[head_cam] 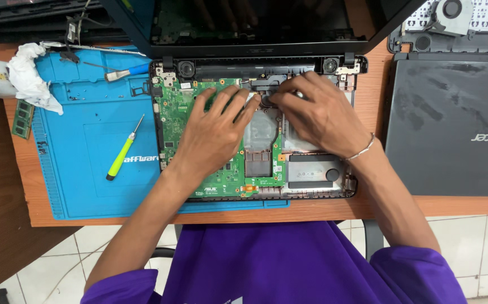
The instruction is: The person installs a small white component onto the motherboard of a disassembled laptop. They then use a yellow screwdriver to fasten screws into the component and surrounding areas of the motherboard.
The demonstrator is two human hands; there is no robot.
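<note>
An opened laptop base (323, 188) lies on the desk with its green motherboard (179, 121) bared and its dark screen (255, 19) tilted back. My left hand (216, 132) rests flat on the board, fingers spread, fingertips near the upper middle. My right hand (317, 110) presses down beside it, its fingers bent over a small dark part (266, 101) near the silver heat-sink plate (261, 132). What the right fingers pinch is hidden. A thin bracelet (362, 149) circles my right wrist.
A blue work mat (81, 169) carries a yellow-handled screwdriver (121, 155) and a blue-handled one (128, 71). A crumpled white cloth (27, 76) and a memory stick (23, 118) lie at the left. A closed dark laptop (452, 129) sits right, a loose fan (449, 14) behind it.
</note>
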